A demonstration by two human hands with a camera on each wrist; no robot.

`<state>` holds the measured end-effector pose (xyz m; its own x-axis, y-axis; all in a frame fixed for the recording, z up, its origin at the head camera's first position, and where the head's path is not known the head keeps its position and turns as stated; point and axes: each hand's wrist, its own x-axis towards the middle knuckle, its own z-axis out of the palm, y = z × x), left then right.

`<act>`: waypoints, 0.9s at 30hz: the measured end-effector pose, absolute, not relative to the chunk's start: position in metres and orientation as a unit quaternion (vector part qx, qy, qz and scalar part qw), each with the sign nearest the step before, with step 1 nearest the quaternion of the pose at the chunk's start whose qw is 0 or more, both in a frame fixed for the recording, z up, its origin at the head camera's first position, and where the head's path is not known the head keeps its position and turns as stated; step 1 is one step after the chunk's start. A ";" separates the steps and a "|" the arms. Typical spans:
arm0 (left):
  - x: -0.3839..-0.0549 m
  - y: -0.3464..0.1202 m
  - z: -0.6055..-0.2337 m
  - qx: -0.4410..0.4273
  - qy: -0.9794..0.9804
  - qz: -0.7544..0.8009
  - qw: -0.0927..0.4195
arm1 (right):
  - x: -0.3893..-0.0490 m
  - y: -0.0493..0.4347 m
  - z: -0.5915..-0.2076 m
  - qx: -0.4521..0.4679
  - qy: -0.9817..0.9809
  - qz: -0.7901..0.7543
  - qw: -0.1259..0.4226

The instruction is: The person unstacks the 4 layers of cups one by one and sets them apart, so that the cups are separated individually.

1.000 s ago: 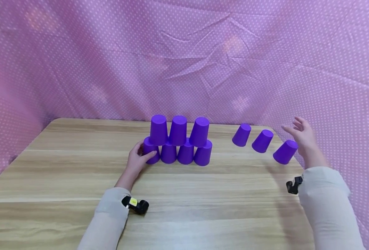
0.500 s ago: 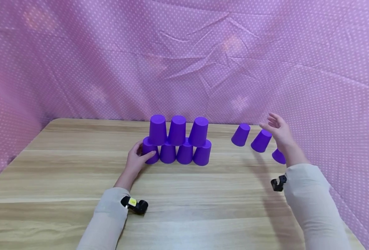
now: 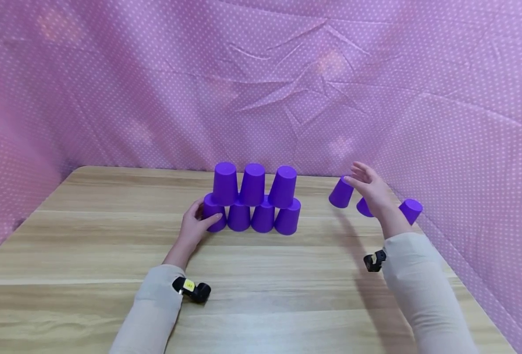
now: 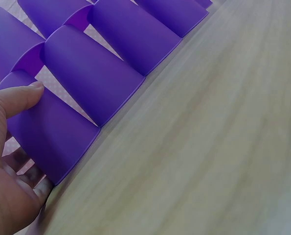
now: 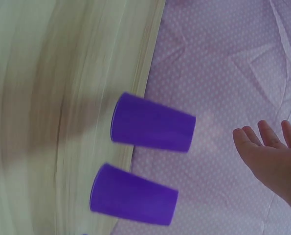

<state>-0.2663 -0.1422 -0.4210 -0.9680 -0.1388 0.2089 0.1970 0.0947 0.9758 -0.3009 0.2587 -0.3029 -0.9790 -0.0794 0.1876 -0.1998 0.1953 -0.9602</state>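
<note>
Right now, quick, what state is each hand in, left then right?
Left hand: holding the leftmost bottom cup, thumb and fingers around it.
Right hand: open, holding nothing.

The right hand [image 5: 278, 169] hovers apart from two inverted purple cups [image 5: 152, 125] on a wood-grain tabletop [image 5: 28, 78] before polka-dot cloth [image 5: 209, 54].
</note>
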 end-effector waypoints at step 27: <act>-0.265 -0.141 -0.422 -0.020 -0.729 -0.672 0.128 | -0.301 0.201 -0.317 0.180 -0.744 0.642 -0.045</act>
<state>-0.2652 -0.1407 -0.4217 -0.9663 -0.1428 0.2140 0.2017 0.0957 0.9748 -0.3008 0.2013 -0.3173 -0.9312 -0.3254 0.1640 -0.2100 0.1114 -0.9713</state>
